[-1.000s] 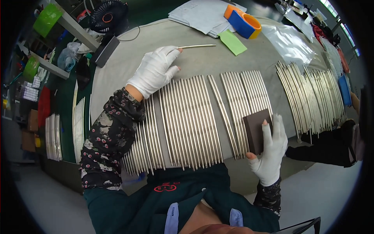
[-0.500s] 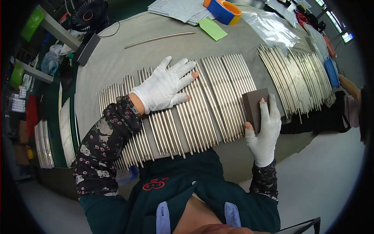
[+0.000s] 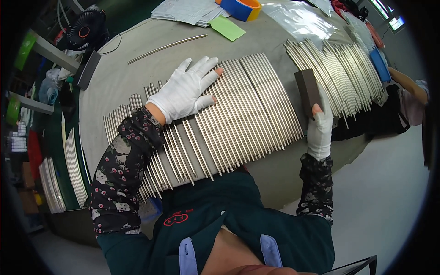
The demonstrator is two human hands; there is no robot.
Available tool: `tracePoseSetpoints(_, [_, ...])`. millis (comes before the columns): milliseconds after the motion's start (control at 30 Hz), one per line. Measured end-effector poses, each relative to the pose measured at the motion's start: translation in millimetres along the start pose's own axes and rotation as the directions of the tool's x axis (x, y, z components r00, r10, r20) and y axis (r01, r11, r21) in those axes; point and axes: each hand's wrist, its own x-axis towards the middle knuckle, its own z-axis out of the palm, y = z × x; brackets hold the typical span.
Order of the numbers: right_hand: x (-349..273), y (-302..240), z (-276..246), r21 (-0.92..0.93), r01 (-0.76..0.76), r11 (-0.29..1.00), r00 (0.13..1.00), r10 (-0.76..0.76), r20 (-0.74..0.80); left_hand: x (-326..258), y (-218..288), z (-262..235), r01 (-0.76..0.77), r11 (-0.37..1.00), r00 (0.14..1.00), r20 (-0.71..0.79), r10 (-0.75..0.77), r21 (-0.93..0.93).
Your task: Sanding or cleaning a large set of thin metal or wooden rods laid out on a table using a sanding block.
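Observation:
A long row of thin, shiny metal rods (image 3: 238, 114) lies side by side across the grey table (image 3: 119, 78). My left hand (image 3: 185, 89), in a white glove, lies flat on the rods with its fingers spread, pressing on the middle of the row. My right hand (image 3: 319, 130), also gloved, holds a dark brown rectangular sanding block (image 3: 308, 91) upright at the right end of that row. A single rod (image 3: 167, 48) lies alone on the table beyond my left hand.
A second batch of rods (image 3: 339, 73) lies to the right, near another person's arm (image 3: 408, 85). A green note (image 3: 228, 28), papers (image 3: 190, 10), a tape roll (image 3: 240, 7) and a clear plastic bag (image 3: 302, 20) sit at the far edge. A small black fan (image 3: 85, 30) stands far left. More rods (image 3: 52, 183) are stacked at left.
My left hand let go of the single rod at the far side and came down flat on the rods. The right hand lifted the block from flat to upright at the row's right end.

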Motion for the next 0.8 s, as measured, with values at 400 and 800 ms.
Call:
tracePoseSetpoints(400, [11, 6, 7, 0.230, -0.050, 0.972, 0.996, 0.031, 0.082, 7, -12, 8, 0.052, 0.997, 0.999, -0.013, -0.053, -0.057])
tracePoseSetpoints(800, [8, -7, 13, 0.256, 0.002, 0.967, 0.993, -0.032, 0.116, 5, -14, 7, 0.030, 0.998, 0.998, -0.045, -0.033, -0.061])
